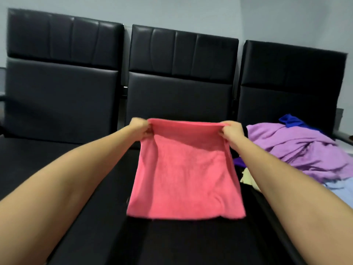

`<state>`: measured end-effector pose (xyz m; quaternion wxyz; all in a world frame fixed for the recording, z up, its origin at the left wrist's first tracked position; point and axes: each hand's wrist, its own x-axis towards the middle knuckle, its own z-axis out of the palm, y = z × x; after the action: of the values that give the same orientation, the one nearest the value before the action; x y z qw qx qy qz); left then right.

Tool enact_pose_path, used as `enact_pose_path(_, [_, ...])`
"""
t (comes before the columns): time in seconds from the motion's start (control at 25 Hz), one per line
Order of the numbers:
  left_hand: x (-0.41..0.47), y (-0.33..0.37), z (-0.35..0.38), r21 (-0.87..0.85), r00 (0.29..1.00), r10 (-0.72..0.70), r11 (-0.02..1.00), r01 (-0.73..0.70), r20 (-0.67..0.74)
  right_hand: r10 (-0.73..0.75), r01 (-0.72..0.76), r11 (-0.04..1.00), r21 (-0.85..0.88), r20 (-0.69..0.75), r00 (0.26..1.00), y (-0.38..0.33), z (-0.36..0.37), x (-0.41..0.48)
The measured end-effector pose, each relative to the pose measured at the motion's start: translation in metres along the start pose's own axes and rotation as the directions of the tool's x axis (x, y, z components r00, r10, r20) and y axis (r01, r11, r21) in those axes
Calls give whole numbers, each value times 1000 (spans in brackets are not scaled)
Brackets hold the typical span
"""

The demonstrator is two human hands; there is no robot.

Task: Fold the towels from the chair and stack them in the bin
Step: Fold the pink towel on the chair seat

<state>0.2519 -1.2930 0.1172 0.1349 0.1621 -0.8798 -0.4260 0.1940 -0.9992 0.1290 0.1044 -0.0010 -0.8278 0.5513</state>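
Observation:
A pink towel (186, 173) hangs doubled over in front of me, above the middle black chair seat (172, 241). My left hand (140, 128) pinches its upper left corner and my right hand (232, 131) pinches its upper right corner, both at the same height. The towel's lower edge hangs free just above the seat. On the right chair lies a heap of unfolded towels: a purple one (298, 150) on top, a blue one (290, 120) behind it, a light blue one (342, 190) and a pale yellow one (248, 177) at the front. No bin is in view.
Three black padded chairs stand side by side against a grey wall; the left seat (38, 159) is bare. The right chair's armrest (343, 137) shows at the far right edge.

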Motion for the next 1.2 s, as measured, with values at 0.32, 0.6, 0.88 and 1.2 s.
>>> enact_pose_path(0.32, [-38, 46, -72, 19, 874, 322, 941, -339, -363, -269, 262, 953, -151, -26, 963, -57, -40, -28])
enact_pose_path(0.6, [-110, -6, -80, 479, 756, -154, 847, -231, 636, 360, 212, 693, -689, 586, 726, -10, -67, -95])
enact_pose_path(0.88, [-120, -44, -43, 625, 579, -460, 773, -113, 673, 645, 69, 606, -792, 540, 541, 28, -35, -111])
enact_pose_path(1.2, [-80, -71, 5, 557, 975, 57, 813, -171, 216, 325, 34, 693, -720, 354, 877, 73, 2, -90])
